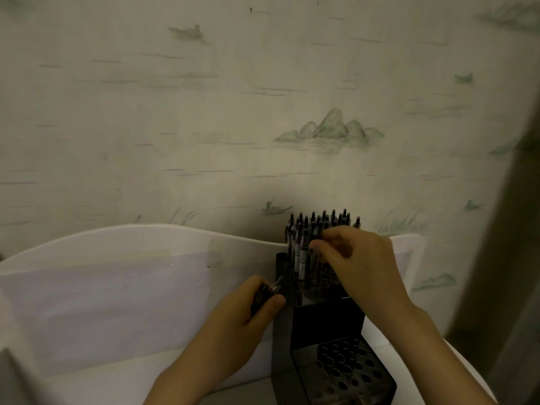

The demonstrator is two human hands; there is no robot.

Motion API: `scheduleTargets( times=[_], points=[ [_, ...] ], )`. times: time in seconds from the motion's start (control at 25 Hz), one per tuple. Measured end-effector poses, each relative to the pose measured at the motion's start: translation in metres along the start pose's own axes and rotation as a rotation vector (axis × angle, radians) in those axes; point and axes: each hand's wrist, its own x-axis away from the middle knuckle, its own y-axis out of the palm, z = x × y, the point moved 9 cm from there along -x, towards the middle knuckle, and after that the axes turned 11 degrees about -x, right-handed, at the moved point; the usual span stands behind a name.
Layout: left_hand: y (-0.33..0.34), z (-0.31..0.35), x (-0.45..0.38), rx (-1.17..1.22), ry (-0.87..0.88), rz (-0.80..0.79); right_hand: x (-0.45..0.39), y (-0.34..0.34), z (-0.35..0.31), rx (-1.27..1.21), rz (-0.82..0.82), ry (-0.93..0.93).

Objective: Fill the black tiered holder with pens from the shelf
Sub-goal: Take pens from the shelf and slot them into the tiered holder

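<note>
- Black plastic tiered holder (327,320) is standing on the white shelf (117,287).
- Right hand (359,258) is pinching dark pens (309,241) in the holder's upper tier.
- Left hand (245,314) is gripping spare pens (267,290) left of the holder.

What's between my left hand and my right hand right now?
In the head view, the black tiered holder stands between the left hand and right hand, its upper tier packed with pens.
</note>
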Motion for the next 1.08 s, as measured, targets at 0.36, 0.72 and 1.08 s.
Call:
scheduleTargets(
  times=[0.36, 0.72, 1.08],
  points=[
    [0.003, 0.003, -0.002, 0.079, -0.046, -0.037, -0.004, 0.01, 0.015, 0.056, -0.085, 0.085],
    [0.013, 0.011, -0.002, -0.04, 0.042, -0.084, 0.052, 0.015, 0.005, -0.177, -0.157, 0.203],
    [0.042, 0.027, -0.006, -0.05, 0.126, -0.221, 0.073, 0.033, 0.035, -0.551, -0.319, 0.53]
  ],
)
